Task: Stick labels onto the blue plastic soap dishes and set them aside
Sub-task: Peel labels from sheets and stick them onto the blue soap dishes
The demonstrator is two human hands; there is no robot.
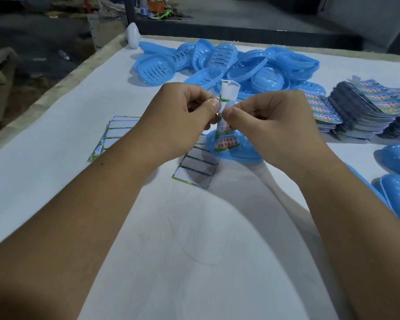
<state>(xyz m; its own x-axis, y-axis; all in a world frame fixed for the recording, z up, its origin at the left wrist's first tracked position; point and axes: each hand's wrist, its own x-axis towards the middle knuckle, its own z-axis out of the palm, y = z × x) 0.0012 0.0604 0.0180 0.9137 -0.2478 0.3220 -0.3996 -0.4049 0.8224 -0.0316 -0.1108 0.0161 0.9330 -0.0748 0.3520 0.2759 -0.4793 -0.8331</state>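
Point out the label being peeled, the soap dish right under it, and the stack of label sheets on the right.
label (226, 139): head view, on its printed lower end.
soap dish (243, 155): head view, on its blue rim below the label.
stack of label sheets (365, 105): head view, on the top sheets.

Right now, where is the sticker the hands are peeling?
In the head view, the sticker is mid-table, pinched between the left hand and right hand, just above a blue soap dish.
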